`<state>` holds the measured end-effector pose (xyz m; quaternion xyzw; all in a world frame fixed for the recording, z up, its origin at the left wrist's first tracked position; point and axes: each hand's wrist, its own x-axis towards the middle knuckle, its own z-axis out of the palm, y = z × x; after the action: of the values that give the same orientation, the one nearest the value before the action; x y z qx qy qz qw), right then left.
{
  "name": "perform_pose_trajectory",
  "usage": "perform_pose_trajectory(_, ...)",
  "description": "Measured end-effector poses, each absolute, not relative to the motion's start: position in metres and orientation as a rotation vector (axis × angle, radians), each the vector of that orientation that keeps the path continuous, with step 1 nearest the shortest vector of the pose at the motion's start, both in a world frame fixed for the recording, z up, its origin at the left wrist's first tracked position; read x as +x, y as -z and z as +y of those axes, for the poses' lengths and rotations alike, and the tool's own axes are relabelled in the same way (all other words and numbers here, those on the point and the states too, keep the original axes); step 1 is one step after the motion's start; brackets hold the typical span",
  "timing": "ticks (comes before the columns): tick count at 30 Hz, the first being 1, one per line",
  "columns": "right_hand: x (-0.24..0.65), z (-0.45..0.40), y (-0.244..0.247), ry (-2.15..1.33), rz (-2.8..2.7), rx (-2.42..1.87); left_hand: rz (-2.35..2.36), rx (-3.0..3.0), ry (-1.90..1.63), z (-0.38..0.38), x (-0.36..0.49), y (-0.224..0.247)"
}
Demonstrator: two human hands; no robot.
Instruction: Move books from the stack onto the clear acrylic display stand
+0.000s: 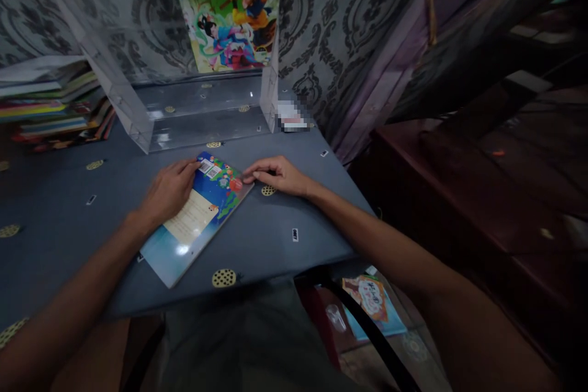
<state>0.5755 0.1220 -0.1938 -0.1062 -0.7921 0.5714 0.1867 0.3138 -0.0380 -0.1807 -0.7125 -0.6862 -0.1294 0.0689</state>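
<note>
A thin blue book point(197, 211) lies slanted on the table, with a barcode label near its top and a cream text panel on its cover. Along its left side, my left hand point(171, 188) grips the book, fingertips near the barcode. My right hand point(279, 175) is at the upper right edge, its curled fingers and thumb closed on the book's corner. Behind the book stands a clear plastic rack point(206, 128), open at the front. Inside or behind its clear back shows a green picture book cover point(229, 18) with cartoon figures.
A pile of books and papers point(55, 101) rests on the table point(257, 239) at the left. A small blurred item point(294, 116) sits right of the rack. Below the table's right front edge lies another book point(372, 306). A dark red piece of furniture point(459, 208) stands at the right.
</note>
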Motion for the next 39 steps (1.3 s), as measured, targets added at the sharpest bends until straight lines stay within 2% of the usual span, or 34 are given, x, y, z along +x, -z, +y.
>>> perform_pose_trajectory(9, 0.573, 0.128, 0.197, -1.690, -2.093, -0.245, -1.975, -2.187, 0.118, -0.058, 0.405, 0.158)
perform_pose_trajectory(13, 0.573, 0.128, 0.194, -1.803, -2.009, -0.226, -1.990, -2.090, 0.009, -0.058, 0.417, 0.158)
perform_pose_trajectory(24, 0.573, 0.134, 0.193, -1.877, -1.927, -0.163, -2.018, -2.161, 0.186, -0.056, 0.407, 0.154)
perform_pose_trajectory(39, 0.577, 0.136, 0.193, -1.863, -2.016, -0.041, -2.021, -2.191, 0.221, -0.056, 0.405, 0.157)
